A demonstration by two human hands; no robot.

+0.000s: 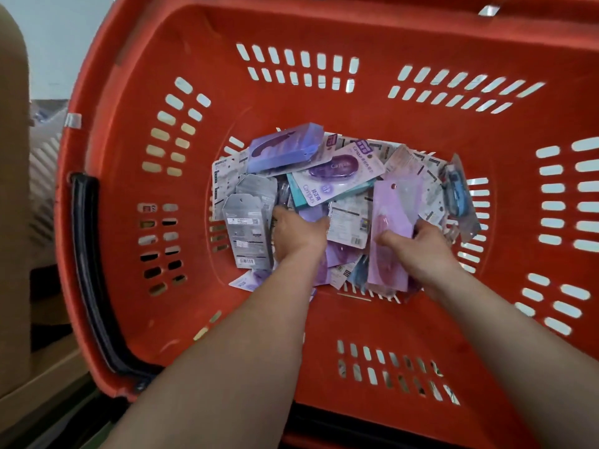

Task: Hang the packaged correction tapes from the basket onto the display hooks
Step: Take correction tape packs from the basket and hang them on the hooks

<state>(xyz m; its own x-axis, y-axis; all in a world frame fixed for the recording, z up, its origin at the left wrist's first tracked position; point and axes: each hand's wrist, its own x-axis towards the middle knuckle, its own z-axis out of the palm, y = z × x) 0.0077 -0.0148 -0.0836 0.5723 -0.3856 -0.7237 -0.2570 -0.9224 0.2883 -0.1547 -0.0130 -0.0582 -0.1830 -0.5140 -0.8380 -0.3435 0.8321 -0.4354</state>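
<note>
A red slotted shopping basket (324, 124) fills the view, with a heap of packaged correction tapes (337, 176) on its bottom: purple, lilac, teal, blue and silver-grey packs. Both my arms reach down into it. My left hand (296, 234) digs into the middle of the heap beside the silver-grey packs (248, 228); its fingertips are buried among the packs. My right hand (418, 251) grips the side of a long lilac pack (393, 222), thumb on its front face. No display hooks are in view.
The basket's black handle (87, 264) lies folded along its left rim. Brown cardboard (13, 189) stands to the left of the basket, and a pale wall shows at the upper left.
</note>
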